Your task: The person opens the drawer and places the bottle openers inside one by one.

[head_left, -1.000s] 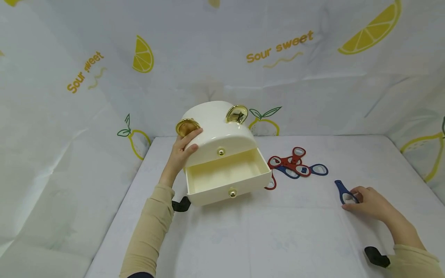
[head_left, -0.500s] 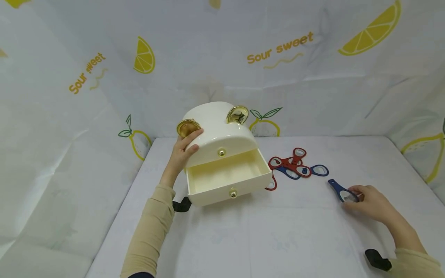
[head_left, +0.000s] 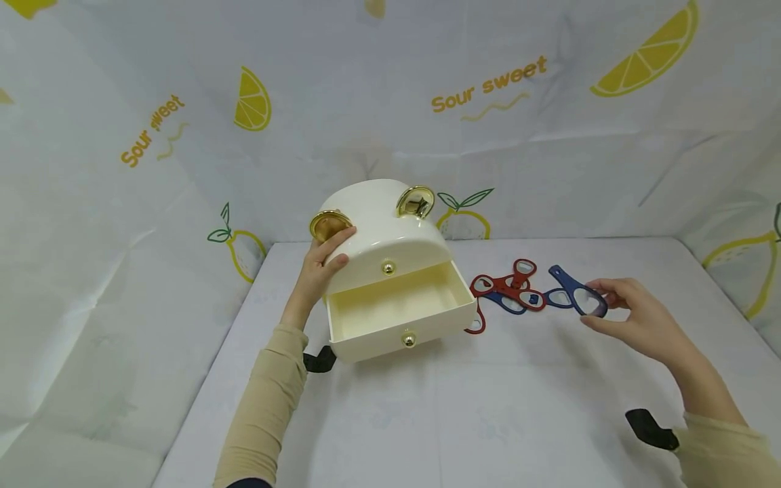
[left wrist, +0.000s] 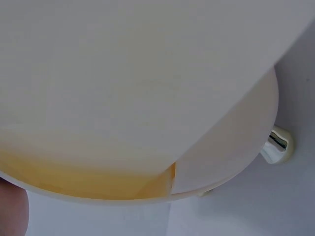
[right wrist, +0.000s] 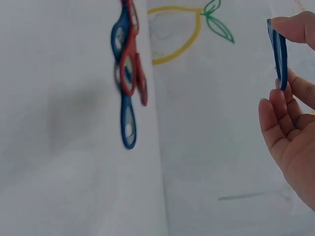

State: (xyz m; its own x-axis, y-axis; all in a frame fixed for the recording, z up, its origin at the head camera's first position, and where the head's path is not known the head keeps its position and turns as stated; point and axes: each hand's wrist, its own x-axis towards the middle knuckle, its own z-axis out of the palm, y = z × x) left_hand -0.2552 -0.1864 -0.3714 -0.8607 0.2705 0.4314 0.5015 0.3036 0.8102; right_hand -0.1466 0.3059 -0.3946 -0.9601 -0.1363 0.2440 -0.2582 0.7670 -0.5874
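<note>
A cream-white, dome-topped drawer box (head_left: 390,224) stands left of the middle in the head view, its lower drawer (head_left: 399,305) pulled out with bare inside. My left hand (head_left: 318,266) holds the box at its left side, thumb on the front and a finger below a gold disc (head_left: 329,224); its other fingers are hidden. At the right, my right hand (head_left: 637,315) pinches a small blue magnifying glass (head_left: 571,285) by its round lens end, the handle pointing up and left. The right wrist view shows this magnifying glass (right wrist: 279,56) edge-on between thumb and fingers.
Red and blue magnifying glasses (head_left: 512,291) lie in an overlapping pile right of the drawer, on the white tablecloth (head_left: 500,407). A second gold disc (head_left: 416,200) tops the box, and gold knobs mark its drawers. Behind hangs a lemon-print cloth (head_left: 366,102).
My right hand has lifted the magnifying glass and carried it up and left, so it now overlaps the pile's right end in the head view. My left hand and the box have stayed put.
</note>
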